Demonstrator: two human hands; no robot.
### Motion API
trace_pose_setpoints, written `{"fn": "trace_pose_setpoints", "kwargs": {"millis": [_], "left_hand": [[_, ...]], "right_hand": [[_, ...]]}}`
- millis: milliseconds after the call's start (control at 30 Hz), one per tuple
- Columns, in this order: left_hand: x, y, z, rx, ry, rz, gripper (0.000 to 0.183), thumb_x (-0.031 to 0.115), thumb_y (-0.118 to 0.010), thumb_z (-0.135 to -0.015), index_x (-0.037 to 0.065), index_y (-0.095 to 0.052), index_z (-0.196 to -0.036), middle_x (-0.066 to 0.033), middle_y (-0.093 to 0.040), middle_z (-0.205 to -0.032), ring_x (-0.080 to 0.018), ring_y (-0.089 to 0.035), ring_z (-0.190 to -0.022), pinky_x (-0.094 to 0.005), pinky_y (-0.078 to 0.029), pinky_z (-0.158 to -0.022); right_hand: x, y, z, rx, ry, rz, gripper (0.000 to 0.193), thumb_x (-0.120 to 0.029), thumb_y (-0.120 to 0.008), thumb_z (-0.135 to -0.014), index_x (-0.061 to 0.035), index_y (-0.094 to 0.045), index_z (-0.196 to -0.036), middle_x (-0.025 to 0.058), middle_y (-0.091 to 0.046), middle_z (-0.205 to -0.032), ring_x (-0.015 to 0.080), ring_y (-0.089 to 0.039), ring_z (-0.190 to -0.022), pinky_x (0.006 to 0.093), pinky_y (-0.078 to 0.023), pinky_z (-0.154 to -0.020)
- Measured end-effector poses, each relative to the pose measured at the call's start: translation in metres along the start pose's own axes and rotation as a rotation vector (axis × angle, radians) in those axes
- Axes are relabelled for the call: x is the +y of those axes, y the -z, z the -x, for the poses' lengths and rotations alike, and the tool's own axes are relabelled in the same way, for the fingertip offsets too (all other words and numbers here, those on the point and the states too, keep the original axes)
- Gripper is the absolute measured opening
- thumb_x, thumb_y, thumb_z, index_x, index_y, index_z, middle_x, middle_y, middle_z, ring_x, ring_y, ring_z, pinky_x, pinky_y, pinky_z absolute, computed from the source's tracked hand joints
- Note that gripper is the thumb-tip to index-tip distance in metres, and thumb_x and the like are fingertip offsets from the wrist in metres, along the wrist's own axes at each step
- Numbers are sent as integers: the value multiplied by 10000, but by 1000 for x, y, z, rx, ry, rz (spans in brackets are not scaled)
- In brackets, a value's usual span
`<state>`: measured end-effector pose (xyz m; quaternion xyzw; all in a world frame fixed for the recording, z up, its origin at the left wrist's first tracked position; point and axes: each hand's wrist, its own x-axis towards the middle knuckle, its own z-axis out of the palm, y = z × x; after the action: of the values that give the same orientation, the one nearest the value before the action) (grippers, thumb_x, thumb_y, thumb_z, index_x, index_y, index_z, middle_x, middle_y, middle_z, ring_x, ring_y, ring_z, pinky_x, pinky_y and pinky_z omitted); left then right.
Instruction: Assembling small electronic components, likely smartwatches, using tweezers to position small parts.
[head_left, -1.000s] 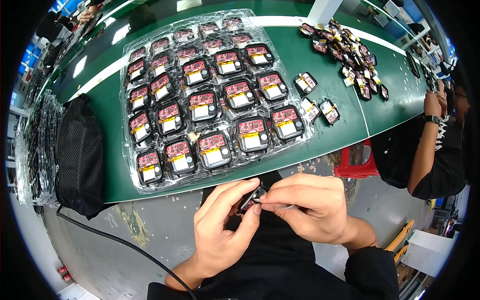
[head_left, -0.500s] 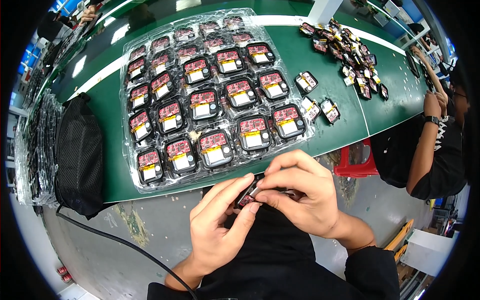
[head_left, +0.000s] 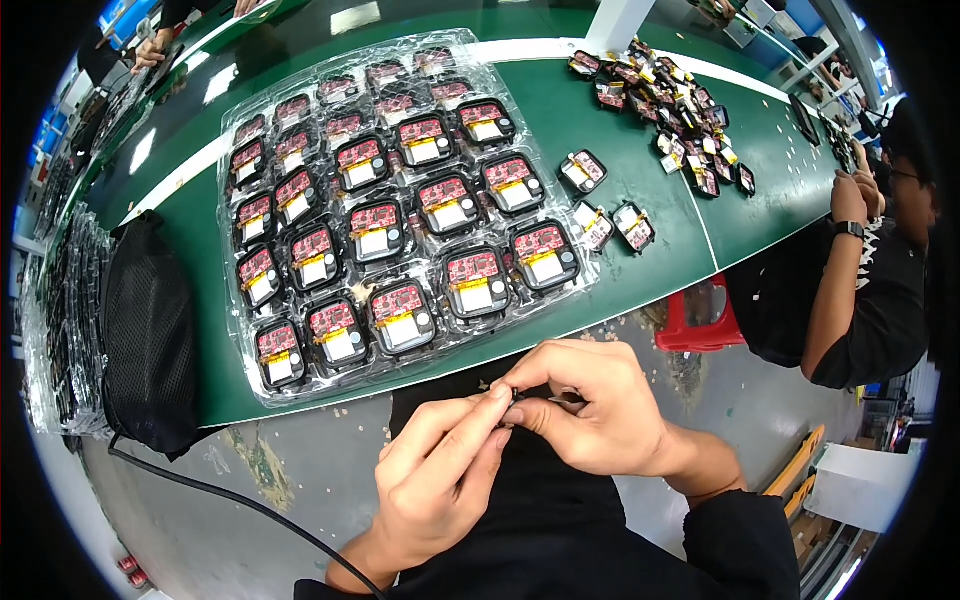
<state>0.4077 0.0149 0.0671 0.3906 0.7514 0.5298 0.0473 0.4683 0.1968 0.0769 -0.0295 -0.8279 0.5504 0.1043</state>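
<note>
In front of my body, above my lap, both hands meet on a small black watch-like case (head_left: 512, 402). It is turned nearly edge-on, and my fingers cover most of it. My left hand (head_left: 435, 480) is closed, its fingertips and thumb pressed on the near-left side of the case. From the right, my right hand (head_left: 600, 410) grips the other side with bent index finger and thumb. On the table edge beyond stands a clear plastic tray (head_left: 330, 382) holding rows of similar cases (head_left: 400, 317), with red circuit boards, yellow strips and white or silver blocks.
Three loose cases (head_left: 634, 227) lie right of the tray on the green table (head_left: 690, 235). A heap of cases (head_left: 680, 110) lies farther back. A black mesh bag (head_left: 150, 330) with a cable sits at left. A co-worker (head_left: 850, 290) and red stool (head_left: 695, 325) are at right.
The case in my hands has tilted, so its red board no longer shows. My fingers have closed further around it. The tray and table appear shifted left in view.
</note>
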Motion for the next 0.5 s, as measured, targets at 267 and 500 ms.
{"fn": "trace_pose_setpoints", "kwargs": {"millis": [267, 500], "left_hand": [[1, -5, -1, -47, 33, 91, 449, -77, -798, -785, -9, -705, -1220, -141, -695, -1010, -211, -712, -839, -300, -603, -706], [-12, -9, 16, -88, 136, 444, 643, -8, -768, -856, -98, -468, -1418, -260, -562, -1324, -290, -711, -1015, -367, -602, -881]], "right_hand": [[-11, 27, 1, -141, -78, -35, 221, 24, -757, -833, 9, -650, -1024, 121, -684, -884, 239, -670, -728, 342, -511, -623], [32, 88, -47, 383, -205, -55, 211, -1, -746, -872, 6, -642, -1056, 30, -637, -869, 34, -529, -681, 203, -422, -575]]}}
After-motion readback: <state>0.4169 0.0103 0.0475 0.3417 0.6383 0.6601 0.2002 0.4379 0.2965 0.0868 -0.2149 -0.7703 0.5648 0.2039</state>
